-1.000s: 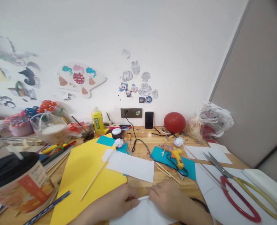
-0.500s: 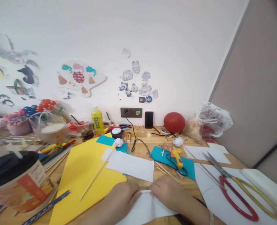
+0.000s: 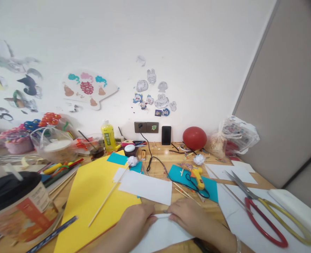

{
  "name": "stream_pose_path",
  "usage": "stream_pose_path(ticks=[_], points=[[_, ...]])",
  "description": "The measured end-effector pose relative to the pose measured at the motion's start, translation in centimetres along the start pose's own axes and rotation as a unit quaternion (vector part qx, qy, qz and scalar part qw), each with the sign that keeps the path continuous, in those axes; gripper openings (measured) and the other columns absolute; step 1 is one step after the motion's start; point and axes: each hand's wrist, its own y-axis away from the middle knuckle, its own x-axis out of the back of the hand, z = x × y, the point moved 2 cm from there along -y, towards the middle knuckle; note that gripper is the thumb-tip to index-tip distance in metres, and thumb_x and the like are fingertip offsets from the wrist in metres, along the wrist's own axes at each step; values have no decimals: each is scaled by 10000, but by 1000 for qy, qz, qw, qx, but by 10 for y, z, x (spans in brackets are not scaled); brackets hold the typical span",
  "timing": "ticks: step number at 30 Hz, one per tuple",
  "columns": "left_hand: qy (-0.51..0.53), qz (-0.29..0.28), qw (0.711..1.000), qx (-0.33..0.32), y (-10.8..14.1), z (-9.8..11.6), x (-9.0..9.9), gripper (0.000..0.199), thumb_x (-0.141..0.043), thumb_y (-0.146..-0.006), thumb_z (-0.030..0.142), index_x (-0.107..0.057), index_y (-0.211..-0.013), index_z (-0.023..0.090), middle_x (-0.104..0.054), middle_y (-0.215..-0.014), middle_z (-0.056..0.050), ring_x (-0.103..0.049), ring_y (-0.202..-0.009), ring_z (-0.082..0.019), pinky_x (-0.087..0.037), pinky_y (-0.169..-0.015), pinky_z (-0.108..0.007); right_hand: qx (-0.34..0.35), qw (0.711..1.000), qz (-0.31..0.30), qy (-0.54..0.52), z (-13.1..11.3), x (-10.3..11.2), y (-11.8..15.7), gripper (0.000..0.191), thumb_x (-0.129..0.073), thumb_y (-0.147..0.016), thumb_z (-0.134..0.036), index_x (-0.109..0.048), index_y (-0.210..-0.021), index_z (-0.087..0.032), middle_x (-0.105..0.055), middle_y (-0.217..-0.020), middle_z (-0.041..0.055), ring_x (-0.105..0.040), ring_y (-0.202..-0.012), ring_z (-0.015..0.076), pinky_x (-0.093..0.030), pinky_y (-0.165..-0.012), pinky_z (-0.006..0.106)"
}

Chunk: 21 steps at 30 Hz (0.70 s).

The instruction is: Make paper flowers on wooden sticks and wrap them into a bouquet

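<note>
Low in the middle of the head view, a sheet of white paper (image 3: 162, 233) lies under both hands, its far edge rolled or folded into a narrow strip. My left hand (image 3: 139, 218) grips the left part of that edge, fingers closed. At the right part, my right hand (image 3: 185, 214) pinches the same edge. Between the hands a short stretch of the strip shows; what lies under the fingers is hidden. Just beyond the hands is a white paper strip (image 3: 147, 188). To the left, a thin wooden stick (image 3: 105, 198) with a crumpled paper ball (image 3: 132, 161) lies on yellow card (image 3: 84, 196).
Large scissors (image 3: 260, 200) lie on white paper at right. A yellow glue gun (image 3: 198, 177) rests on blue card (image 3: 213, 189), its cord trailing. A lidded cup (image 3: 18, 207) stands at left. Behind are a bottle (image 3: 108, 135), a phone (image 3: 166, 135) and a red balloon (image 3: 194, 138).
The view has shifted very slightly. Both hands remain on the paper's far edge, almost in the same place.
</note>
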Motion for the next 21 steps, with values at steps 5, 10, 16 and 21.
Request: stream_pose_path(ticks=[5,10,16,21], points=[[24,-7,1000,-11,1,0,5,217,-459,-818,331,-655,-797,240,-713,-803,-25,-649,-751,-227,-381,-587,-251,-37,999,-32,20,-1,0,0,174,-503,-882,-319,-630,-850,-205,-711,-813,17,-653,-725,202,-375,-570,261],[16,-20,997,-71,0,3,0,262,-397,-858,280,-654,-903,259,-713,-885,-17,-648,-805,-216,-406,-654,-253,-9,998,-28,58,-3,-6,-2,208,-483,-893,-327,-619,-833,-182,-710,-786,35,-655,-697,206,-380,-554,261],[-30,-21,999,-39,-6,4,-16,289,-382,-879,310,-645,-865,192,-698,-845,-67,-651,-758,-238,-420,-636,-276,7,997,-24,69,-12,-8,-5,236,-482,-890,-369,-623,-839,-186,-711,-773,28,-653,-669,188,-381,-534,244],[-62,-35,997,-40,-2,8,5,290,-411,-881,348,-654,-856,192,-701,-817,-74,-650,-763,-253,-416,-627,-282,-22,997,-46,64,-7,8,-2,241,-468,-899,-335,-647,-841,-184,-721,-785,36,-657,-678,183,-386,-555,239]])
